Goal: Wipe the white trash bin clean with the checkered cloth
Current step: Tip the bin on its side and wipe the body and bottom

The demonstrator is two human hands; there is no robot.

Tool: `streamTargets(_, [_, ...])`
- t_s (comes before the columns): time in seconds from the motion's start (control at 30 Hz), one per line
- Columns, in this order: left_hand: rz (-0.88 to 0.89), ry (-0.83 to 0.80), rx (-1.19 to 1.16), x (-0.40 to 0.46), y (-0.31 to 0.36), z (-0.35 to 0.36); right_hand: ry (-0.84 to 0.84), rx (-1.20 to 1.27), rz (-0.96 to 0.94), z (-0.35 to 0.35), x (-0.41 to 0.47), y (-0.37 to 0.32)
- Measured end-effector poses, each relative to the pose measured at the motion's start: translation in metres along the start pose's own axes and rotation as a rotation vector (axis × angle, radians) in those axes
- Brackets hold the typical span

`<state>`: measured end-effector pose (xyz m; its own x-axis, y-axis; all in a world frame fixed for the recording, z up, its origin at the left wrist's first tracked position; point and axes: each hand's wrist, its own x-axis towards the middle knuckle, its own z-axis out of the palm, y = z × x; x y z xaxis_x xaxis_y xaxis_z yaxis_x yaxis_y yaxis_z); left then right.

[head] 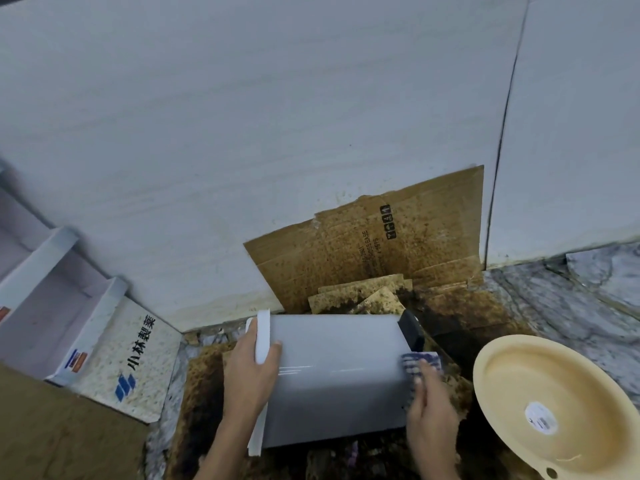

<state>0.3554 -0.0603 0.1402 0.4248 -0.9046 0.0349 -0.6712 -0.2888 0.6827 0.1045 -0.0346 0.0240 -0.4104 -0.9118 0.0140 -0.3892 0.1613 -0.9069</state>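
Two hands: both of ours rest on the white trash bin (332, 372), which lies on its side on stained cardboard (204, 386) near the wall.
Bin: smooth, glossy, boxy plastic; white rim at left, black base (412, 329) at right.
Left hand (251, 372): we clasp the rim, fingers curled over its edge, thumb on the bin's side.
Right hand (431, 407): we press the checkered cloth (420, 365) against the bin's right end, fingers closed on the fabric.
Cloth: soft, blue-and-white woven checks, bunched.
Nearby: round cream plastic basin (554, 407) at right; speckled brown cardboard sheet (381, 251) leaning against the wall; printed white box (135, 358) at left.
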Motion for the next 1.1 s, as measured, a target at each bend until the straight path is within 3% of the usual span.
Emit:
streamTargets(0.07, [0.034, -0.002, 0.022, 0.001, 0.004, 0.000, -0.066, -0.014, -0.162, 0.019, -0.019, -0.014])
streamTargets(0.17, [0.073, -0.029, 0.068, 0.003, 0.006, -0.002, -0.163, -0.010, -0.258, 0.037, -0.014, -0.044])
streamTargets(0.33, [0.143, -0.049, 0.100, -0.004, 0.021, 0.000, -0.283, -0.235, -0.431, 0.043, 0.039, -0.075])
streamTargets(0.5, [0.277, -0.050, 0.138, -0.019, 0.031, -0.002, -0.219, -0.174, -0.222, 0.019, 0.065, -0.052])
streamTargets(0.67, [0.388, -0.046, 0.198, -0.023, 0.040, 0.000, -0.245, 0.006, -0.245, 0.019, 0.056, -0.083])
streamTargets(0.9, [0.309, -0.027, 0.119, -0.051, 0.048, 0.026, -0.630, 0.160, -0.127, 0.047, 0.090, -0.177])
streamTargets(1.1, [0.211, -0.027, 0.046, -0.045, 0.044, 0.031, -0.901, 0.126, -0.201, 0.052, 0.087, -0.186])
